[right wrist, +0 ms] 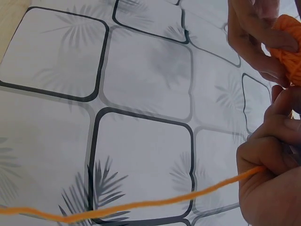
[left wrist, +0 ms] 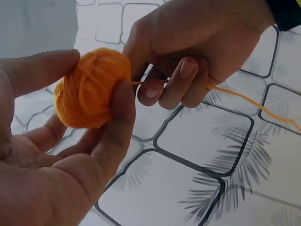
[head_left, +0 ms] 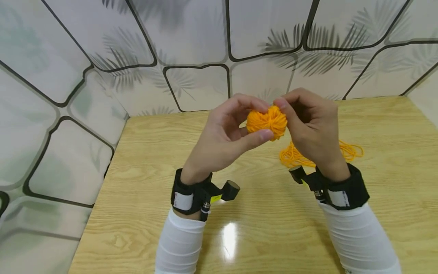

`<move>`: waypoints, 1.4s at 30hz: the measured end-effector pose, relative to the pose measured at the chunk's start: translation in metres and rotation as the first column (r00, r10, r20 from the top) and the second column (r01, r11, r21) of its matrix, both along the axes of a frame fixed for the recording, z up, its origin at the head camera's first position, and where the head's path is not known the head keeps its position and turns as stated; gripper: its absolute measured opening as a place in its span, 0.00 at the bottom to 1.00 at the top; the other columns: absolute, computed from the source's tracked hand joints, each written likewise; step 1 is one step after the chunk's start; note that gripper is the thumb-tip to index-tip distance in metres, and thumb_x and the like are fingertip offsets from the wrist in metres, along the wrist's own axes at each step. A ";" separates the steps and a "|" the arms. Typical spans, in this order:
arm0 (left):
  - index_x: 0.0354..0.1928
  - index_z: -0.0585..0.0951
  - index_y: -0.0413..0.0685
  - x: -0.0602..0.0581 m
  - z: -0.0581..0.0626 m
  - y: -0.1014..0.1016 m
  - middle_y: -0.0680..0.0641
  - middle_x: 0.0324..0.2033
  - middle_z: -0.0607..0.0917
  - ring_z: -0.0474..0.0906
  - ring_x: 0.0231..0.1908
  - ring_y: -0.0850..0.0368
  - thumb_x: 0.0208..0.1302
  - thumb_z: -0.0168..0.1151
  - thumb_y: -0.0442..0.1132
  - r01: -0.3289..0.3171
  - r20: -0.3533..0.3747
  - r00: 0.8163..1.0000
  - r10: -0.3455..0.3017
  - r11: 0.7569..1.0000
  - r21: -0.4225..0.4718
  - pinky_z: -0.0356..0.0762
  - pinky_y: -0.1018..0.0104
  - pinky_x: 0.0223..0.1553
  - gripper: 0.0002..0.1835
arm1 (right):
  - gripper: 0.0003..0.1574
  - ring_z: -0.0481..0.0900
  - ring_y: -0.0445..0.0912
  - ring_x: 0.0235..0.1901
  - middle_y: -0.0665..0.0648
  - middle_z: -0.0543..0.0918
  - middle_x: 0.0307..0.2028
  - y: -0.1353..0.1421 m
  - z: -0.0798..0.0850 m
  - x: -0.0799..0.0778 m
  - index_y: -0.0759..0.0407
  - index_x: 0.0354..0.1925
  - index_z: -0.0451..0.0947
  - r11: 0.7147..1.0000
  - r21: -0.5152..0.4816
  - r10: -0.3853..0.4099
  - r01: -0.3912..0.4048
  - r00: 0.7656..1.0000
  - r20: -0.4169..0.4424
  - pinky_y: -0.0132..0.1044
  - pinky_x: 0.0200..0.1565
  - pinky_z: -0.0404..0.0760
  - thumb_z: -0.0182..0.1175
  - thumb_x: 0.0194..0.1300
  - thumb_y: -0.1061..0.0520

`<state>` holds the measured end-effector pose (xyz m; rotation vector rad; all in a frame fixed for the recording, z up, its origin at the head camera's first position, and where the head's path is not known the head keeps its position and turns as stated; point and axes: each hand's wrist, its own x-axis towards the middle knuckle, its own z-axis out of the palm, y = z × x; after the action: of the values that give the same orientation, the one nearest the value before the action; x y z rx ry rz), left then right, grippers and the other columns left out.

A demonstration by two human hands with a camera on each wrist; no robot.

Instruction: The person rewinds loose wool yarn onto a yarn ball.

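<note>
An orange ball of yarn (head_left: 267,122) is held up over the table between both hands. My left hand (head_left: 226,133) grips it with thumb and fingers around its sides, as the left wrist view also shows. Beside the ball, my right hand (head_left: 313,123) pinches the yarn strand (left wrist: 136,83) close to where it meets the ball. That strand runs through the curled right fingers and trails out from the hand, seen as a loose length of yarn (right wrist: 141,204) in the right wrist view.
A loose heap of orange yarn (head_left: 292,156) lies on the wooden table (head_left: 143,182), partly hidden behind the right hand. A patterned wall (head_left: 195,87) stands along the table's back and left sides. Each wrist wears a black strap (head_left: 191,190) with a small camera.
</note>
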<state>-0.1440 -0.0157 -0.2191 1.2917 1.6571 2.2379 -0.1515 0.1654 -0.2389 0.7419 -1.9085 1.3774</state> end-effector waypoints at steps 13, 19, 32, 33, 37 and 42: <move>0.49 0.71 0.26 0.006 0.004 0.005 0.40 0.45 0.72 0.74 0.42 0.51 0.60 0.55 0.26 -0.141 -0.158 0.978 0.137 0.990 -0.011 0.79 0.54 0.37 0.16 | 0.08 0.60 0.39 0.14 0.53 0.72 0.20 0.000 0.000 0.000 0.65 0.33 0.78 0.999 0.053 0.005 -0.012 0.991 0.131 0.32 0.17 0.60 0.52 0.65 0.63; 0.50 0.72 0.28 -0.003 -0.007 0.010 0.38 0.47 0.74 0.74 0.44 0.47 0.58 0.57 0.26 -0.288 -0.076 0.951 0.299 0.949 0.125 0.78 0.50 0.39 0.17 | 0.09 0.59 0.40 0.14 0.48 0.72 0.21 -0.002 -0.002 0.003 0.59 0.32 0.76 0.974 0.214 0.030 -0.071 0.982 0.188 0.32 0.17 0.61 0.50 0.67 0.61; 0.49 0.77 0.37 -0.010 -0.019 0.020 0.45 0.45 0.78 0.76 0.41 0.57 0.62 0.58 0.37 -0.550 -0.131 0.825 0.549 0.835 0.037 0.78 0.60 0.39 0.16 | 0.03 0.62 0.33 0.20 0.39 0.67 0.23 0.000 0.017 0.032 0.50 0.35 0.77 0.855 0.515 0.087 -0.067 0.996 -0.014 0.24 0.21 0.60 0.57 0.62 0.58; 0.49 0.77 0.38 -0.010 -0.019 0.020 0.46 0.44 0.78 0.76 0.41 0.58 0.62 0.58 0.39 -0.551 -0.156 0.823 0.546 0.835 0.014 0.78 0.61 0.38 0.16 | 0.03 0.61 0.33 0.20 0.40 0.67 0.23 0.002 0.018 0.032 0.50 0.35 0.77 0.868 0.494 0.092 -0.061 0.995 -0.038 0.24 0.21 0.60 0.58 0.61 0.59; 0.49 0.77 0.39 -0.009 -0.020 0.023 0.46 0.45 0.79 0.75 0.43 0.61 0.64 0.57 0.41 -0.531 -0.275 0.824 0.495 0.845 -0.070 0.77 0.64 0.39 0.16 | 0.09 0.60 0.34 0.19 0.42 0.68 0.22 0.015 0.020 0.030 0.51 0.35 0.80 0.922 0.386 0.067 -0.020 0.992 -0.106 0.25 0.20 0.57 0.61 0.56 0.64; 0.49 0.78 0.40 -0.006 -0.016 0.023 0.47 0.45 0.77 0.71 0.45 0.61 0.64 0.56 0.39 -0.456 -0.363 0.853 0.376 0.875 -0.163 0.75 0.67 0.40 0.15 | 0.09 0.59 0.34 0.18 0.45 0.72 0.21 0.027 0.020 0.024 0.53 0.33 0.81 0.949 0.316 0.032 0.009 0.992 -0.125 0.26 0.20 0.55 0.62 0.54 0.66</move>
<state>-0.1496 0.0069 -0.2355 1.3956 2.4617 1.9977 -0.1275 0.1924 -0.2191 0.9716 -2.0468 1.0118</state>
